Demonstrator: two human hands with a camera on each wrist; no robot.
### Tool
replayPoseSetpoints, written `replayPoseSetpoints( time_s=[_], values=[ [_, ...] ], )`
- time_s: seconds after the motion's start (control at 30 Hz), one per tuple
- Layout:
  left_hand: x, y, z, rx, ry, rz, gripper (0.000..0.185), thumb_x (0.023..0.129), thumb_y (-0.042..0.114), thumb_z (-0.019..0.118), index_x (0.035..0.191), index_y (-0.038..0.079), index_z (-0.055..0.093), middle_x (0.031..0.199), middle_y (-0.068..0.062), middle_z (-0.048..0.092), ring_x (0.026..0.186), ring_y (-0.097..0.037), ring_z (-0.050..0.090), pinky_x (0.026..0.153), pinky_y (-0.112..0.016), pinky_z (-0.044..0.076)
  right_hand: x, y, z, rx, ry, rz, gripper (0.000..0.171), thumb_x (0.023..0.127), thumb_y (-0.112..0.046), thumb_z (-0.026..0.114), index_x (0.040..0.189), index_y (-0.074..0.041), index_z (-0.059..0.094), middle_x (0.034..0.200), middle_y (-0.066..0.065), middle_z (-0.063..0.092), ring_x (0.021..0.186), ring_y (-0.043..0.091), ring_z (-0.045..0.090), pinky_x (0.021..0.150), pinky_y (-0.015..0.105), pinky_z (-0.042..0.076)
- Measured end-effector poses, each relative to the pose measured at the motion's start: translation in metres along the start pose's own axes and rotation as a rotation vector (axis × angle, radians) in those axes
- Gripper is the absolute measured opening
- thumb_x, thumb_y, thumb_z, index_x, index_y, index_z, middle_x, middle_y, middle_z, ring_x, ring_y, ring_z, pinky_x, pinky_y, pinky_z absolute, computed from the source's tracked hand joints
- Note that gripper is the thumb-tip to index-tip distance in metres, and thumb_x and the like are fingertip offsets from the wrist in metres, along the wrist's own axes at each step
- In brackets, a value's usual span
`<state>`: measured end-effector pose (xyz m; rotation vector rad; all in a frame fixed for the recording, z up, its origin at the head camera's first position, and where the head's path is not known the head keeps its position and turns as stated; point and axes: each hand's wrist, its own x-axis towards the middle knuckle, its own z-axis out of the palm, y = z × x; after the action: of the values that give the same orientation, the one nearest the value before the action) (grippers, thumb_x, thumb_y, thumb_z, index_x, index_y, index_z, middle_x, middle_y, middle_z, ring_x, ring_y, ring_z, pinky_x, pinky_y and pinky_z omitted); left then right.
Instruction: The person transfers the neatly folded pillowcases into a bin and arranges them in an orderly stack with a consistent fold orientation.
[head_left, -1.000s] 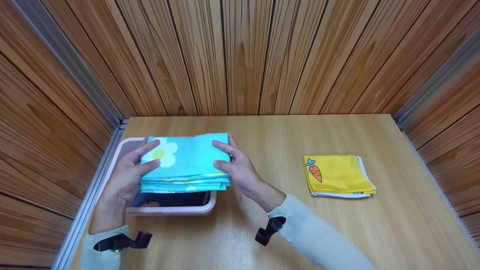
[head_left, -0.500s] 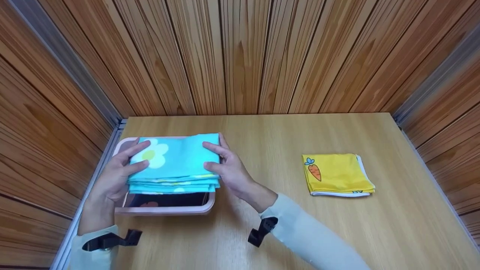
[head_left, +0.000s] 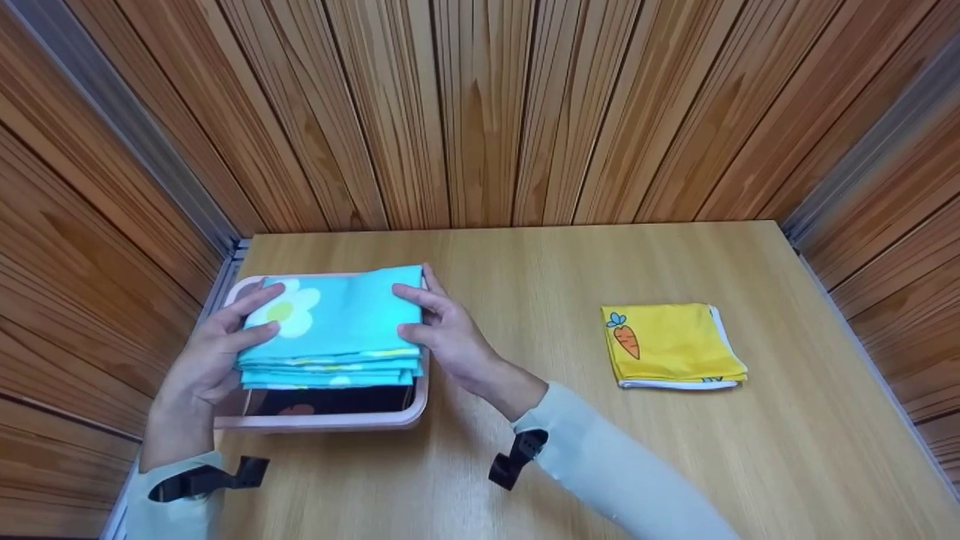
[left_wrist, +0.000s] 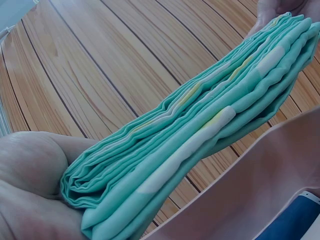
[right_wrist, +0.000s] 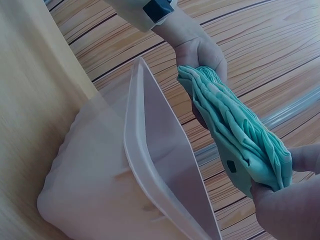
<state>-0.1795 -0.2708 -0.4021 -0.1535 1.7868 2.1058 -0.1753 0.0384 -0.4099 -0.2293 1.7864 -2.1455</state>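
A thick folded turquoise cloth (head_left: 341,315) with a white and yellow flower print is held level between both hands. My left hand (head_left: 214,349) grips its left end, thumb and a finger on top and the rest beneath. The right hand (head_left: 457,337) pinches the opposite end in the same way. Many stacked layers of the cloth (left_wrist: 195,115) show edge-on in the left wrist view. Below it stands a pale pink bin (right_wrist: 117,165); the right wrist view has the cloth above its rim. Dark folded fabric (head_left: 337,401) with a reddish print shows inside the bin.
A folded yellow cloth (head_left: 667,345) with a carrot print and white edging lies on the right of the wooden table (head_left: 525,277). Wood-panelled walls (head_left: 480,112) close off the back and both sides. The bin stands near the table's left edge.
Both hands have carried the turquoise cloth left, more squarely over the bin. The grip looks unchanged, and the yellow cloth stays where it was on the table.
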Motion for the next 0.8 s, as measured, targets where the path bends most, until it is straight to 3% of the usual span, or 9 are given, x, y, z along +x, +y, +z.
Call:
replayPoseSetpoints(
  time_s=[0.2, 0.4, 0.5, 0.67, 0.8],
  values=[
    [-0.002, 0.004, -0.004, 0.012, -0.001, 0.001, 0.052, 0.099, 0.014, 0.067, 0.147, 0.030, 0.056, 0.171, 0.005, -0.004, 0.101, -0.018, 0.067, 0.081, -0.025, 0.058, 0.002, -0.004, 0.001, 0.013, -0.026, -0.024, 0.053, 0.097, 0.011, 0.056, 0.148, -0.001, 0.050, 0.172, -0.001, -0.005, 0.156, 0.026, 0.004, 0.122, 0.036, 0.021],
    [-0.007, 0.007, -0.011, 0.026, 0.021, -0.007, 0.053, 0.099, 0.015, 0.067, 0.148, 0.033, 0.055, 0.171, 0.003, -0.005, 0.098, -0.019, 0.069, 0.080, -0.026, 0.058, 0.006, -0.007, 0.002, 0.031, -0.060, -0.009, 0.054, 0.094, 0.014, 0.056, 0.147, 0.002, 0.051, 0.171, -0.002, -0.005, 0.155, 0.028, 0.009, 0.120, 0.036, 0.029],
    [-0.009, 0.008, -0.013, 0.026, 0.028, -0.005, 0.052, 0.100, 0.015, 0.067, 0.148, 0.032, 0.055, 0.168, -0.003, 0.005, 0.096, -0.019, 0.070, 0.080, -0.027, 0.059, 0.007, -0.008, 0.004, 0.016, -0.061, -0.004, 0.055, 0.093, 0.015, 0.056, 0.146, 0.001, 0.052, 0.171, -0.003, -0.004, 0.156, 0.026, 0.007, 0.120, 0.034, 0.028],
    [-0.011, 0.008, -0.016, 0.013, 0.027, -0.006, 0.052, 0.100, 0.014, 0.066, 0.148, 0.031, 0.055, 0.144, -0.009, 0.032, 0.095, -0.021, 0.071, 0.081, -0.030, 0.059, 0.008, -0.008, 0.007, -0.014, -0.057, -0.014, 0.054, 0.093, 0.015, 0.056, 0.145, 0.000, 0.054, 0.171, -0.002, -0.002, 0.156, 0.023, 0.004, 0.122, 0.033, 0.020],
    [-0.011, 0.008, -0.017, 0.021, 0.038, -0.016, 0.053, 0.099, 0.016, 0.068, 0.147, 0.033, 0.055, 0.135, -0.007, 0.038, 0.095, -0.021, 0.071, 0.082, -0.030, 0.059, 0.008, -0.006, 0.009, -0.031, -0.047, -0.011, 0.054, 0.093, 0.015, 0.056, 0.145, -0.001, 0.055, 0.172, -0.001, -0.001, 0.156, 0.024, 0.006, 0.122, 0.034, 0.019]
  ],
)
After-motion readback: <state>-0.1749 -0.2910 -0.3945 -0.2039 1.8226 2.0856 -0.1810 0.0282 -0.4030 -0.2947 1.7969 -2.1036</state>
